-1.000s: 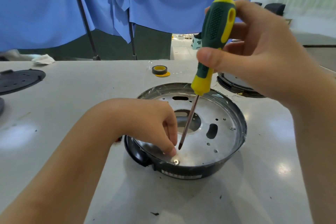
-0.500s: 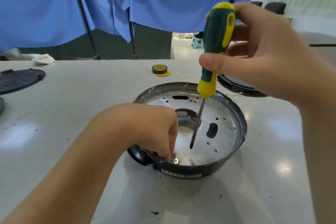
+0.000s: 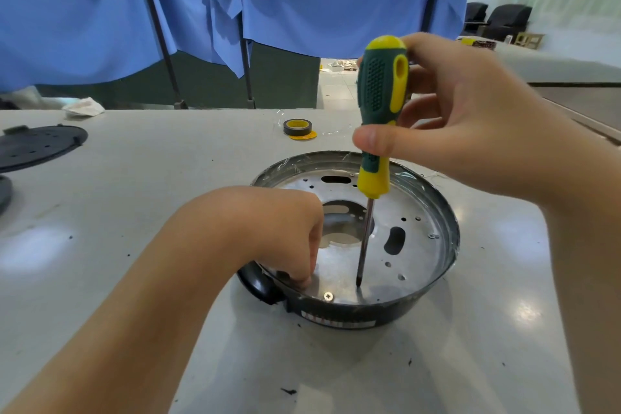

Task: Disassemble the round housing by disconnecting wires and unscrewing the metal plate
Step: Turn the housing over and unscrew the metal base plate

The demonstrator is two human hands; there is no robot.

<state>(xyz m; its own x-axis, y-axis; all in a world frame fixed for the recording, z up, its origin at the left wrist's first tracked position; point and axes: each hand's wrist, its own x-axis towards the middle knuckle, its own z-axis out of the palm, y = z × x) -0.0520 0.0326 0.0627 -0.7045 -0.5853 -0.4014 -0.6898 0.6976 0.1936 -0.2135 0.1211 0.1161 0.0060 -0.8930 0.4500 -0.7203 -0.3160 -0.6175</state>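
Right hand (image 3: 470,124) grips the screwdriver (image 3: 381,118) nearly upright, tip touching the metal plate (image 3: 413,245) just right of a screw (image 3: 328,295). Left hand (image 3: 268,228), fingers curled, presses the plate's near-left edge; whether it holds anything is hidden. Round housing (image 3: 437,276) sits mid-table (image 3: 168,178), with open room on all sides.

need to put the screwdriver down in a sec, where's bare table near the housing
Bare table lies in front of and right of the round housing. More lies between the housing and the black disc at far left. Crowded: inside the housing, both the left hand and the screwdriver; behind it, the tape roll.
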